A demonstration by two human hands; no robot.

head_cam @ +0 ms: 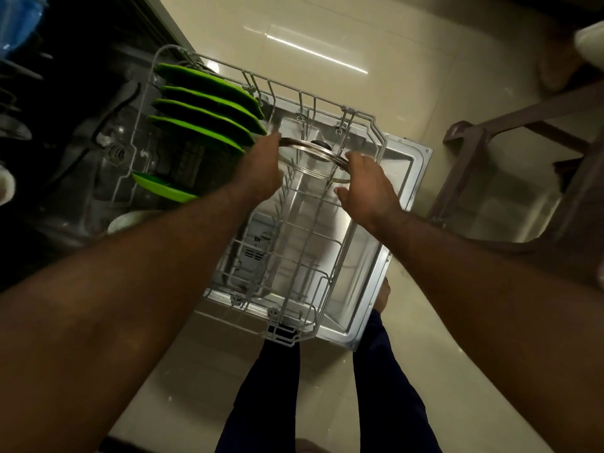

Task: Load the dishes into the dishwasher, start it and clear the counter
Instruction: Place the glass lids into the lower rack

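A glass lid [310, 158] with a metal rim and a dark knob is held on edge over the pulled-out lower rack [294, 256] of the dishwasher. My left hand [258, 168] grips its left rim. At the right rim, my right hand [369, 181] curls its fingers round the lid. Several green plates [206, 109] stand upright in the rack's far left rows. The open dishwasher door [392, 223] lies flat under the rack.
The dark dishwasher tub [91, 142] opens at the left. A white bowl [127, 220] sits low at the left, near the rack. A brown plastic chair [506, 152] stands to the right on the beige tiled floor [327, 44]. My legs [327, 403] are below the door.
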